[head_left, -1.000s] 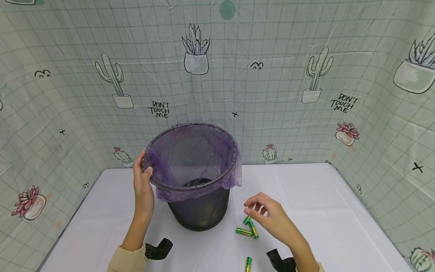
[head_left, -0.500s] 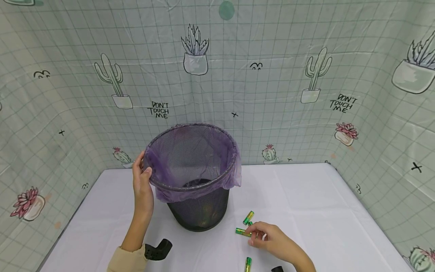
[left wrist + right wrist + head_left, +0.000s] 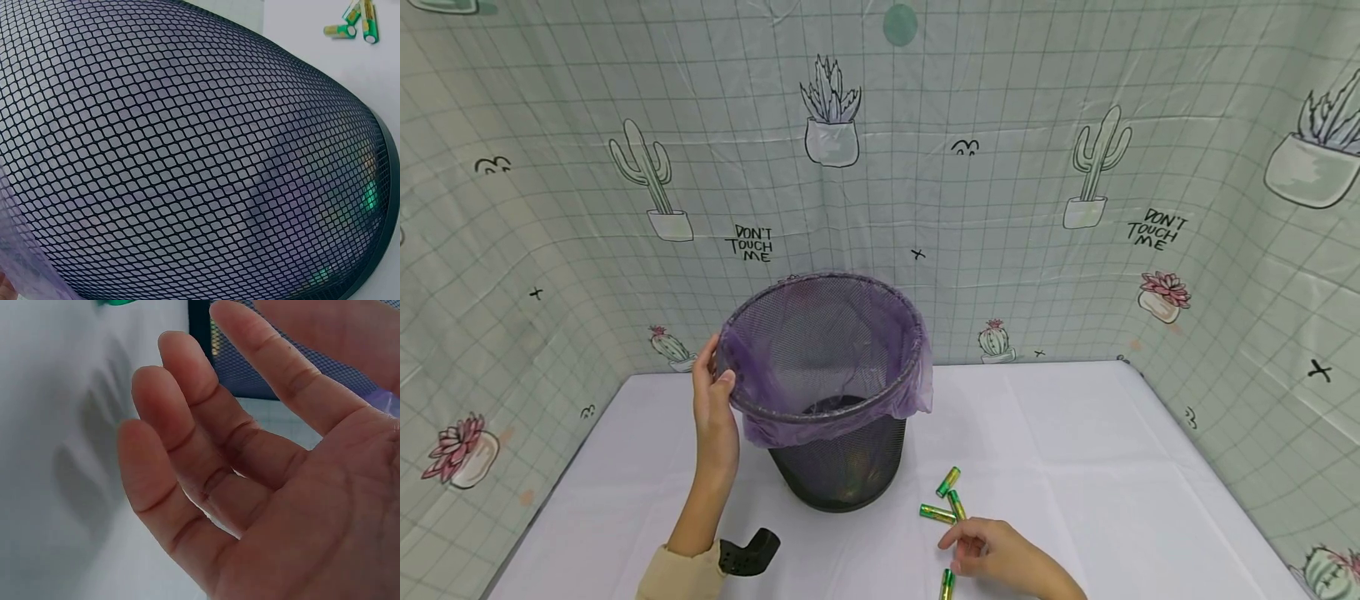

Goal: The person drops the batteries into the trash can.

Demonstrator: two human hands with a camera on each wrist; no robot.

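**Beside the mesh wastebasket [image 3: 846,471], your right hand [image 3: 1000,552] hovers by loose batteries [image 3: 936,513]**

From the head view, you have the black wastebasket standing on a white tablecloth [image 3: 1075,467], with a translucent purple bin liner [image 3: 913,387] folded over its rim. Your left hand [image 3: 715,412] grips that rim on its left side, thumb on the near edge and fingers round the outside. A black wrist mount [image 3: 750,552] and a beige sleeve [image 3: 681,573] sit below it. Three green-and-gold batteries lie close together to the right of the wastebasket. Your right hand is just on the near side of them, its fingers bent; a fourth battery [image 3: 947,585] lies below your thumb, partly cut off by the lower edge. You cannot tell from here whether the thumb touches it. Behind everything hangs a grid-patterned curtain [image 3: 880,200] printed with cacti.

On the left wrist view, the mesh wall fills most of your sight, and green glints near the base show through it, too blurred to name. The three batteries lie beyond, at upper right. Only a sliver of your left hand shows in the lower corner, beside the liner.

On the right wrist view, your fingers [image 3: 162,406] are spread apart and loosely bent above the cloth, palm showing, with their shadow beside them. A green tip [image 3: 117,302] pokes in at the top edge, and the wastebasket stands behind your index finger.
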